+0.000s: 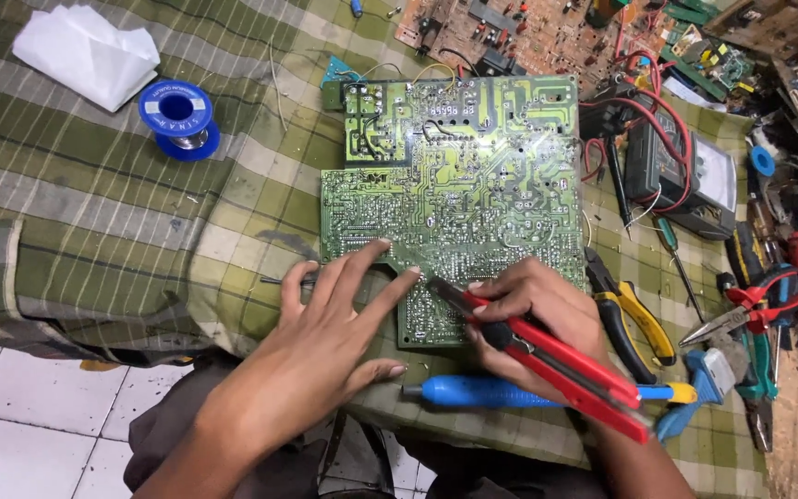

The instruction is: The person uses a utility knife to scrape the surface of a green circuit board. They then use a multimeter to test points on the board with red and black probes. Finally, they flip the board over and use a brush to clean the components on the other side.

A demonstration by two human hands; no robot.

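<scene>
1. The blue tool (473,392) lies nearest the viewer, along the lower edge of the checked cloth (94,231), just below both hands. Judgement: leave it where it is, so that the wrists do not roll over it.
2. The right hand (533,319), lower centre-right of the frame, has its fingers closed around a red and black utility knife (547,356). The handle runs back toward the lower right. The tip points up and left and meets the circuit board (454,194) near its lower edge.
3. Judgement: hold the blade at a low angle and press lightly. Make short strokes along the one spot, because neighbouring copper tracks sit close together.
4. The left hand (325,342), lower centre of the frame, grips nothing. Its fingers (362,268) are spread open, and the tips rest on the lower left corner of the board.
5. Judgement: maintain this downward pressure so that the board does not slide on the cloth. Keep the fingertips to the left of the blade tip and out of its line of travel.
6. The board lies solder side up in the centre of the frame. It is directly under the fingertips of both hands and extends away toward the top.
7. Yellow-handled pliers (634,319) lie just right of the right hand.
8. A meter (685,176) with red leads sits at the upper right.
9. A blue solder spool (177,115) and a white tissue (85,51) lie at the upper left, well apart from the hands.
</scene>
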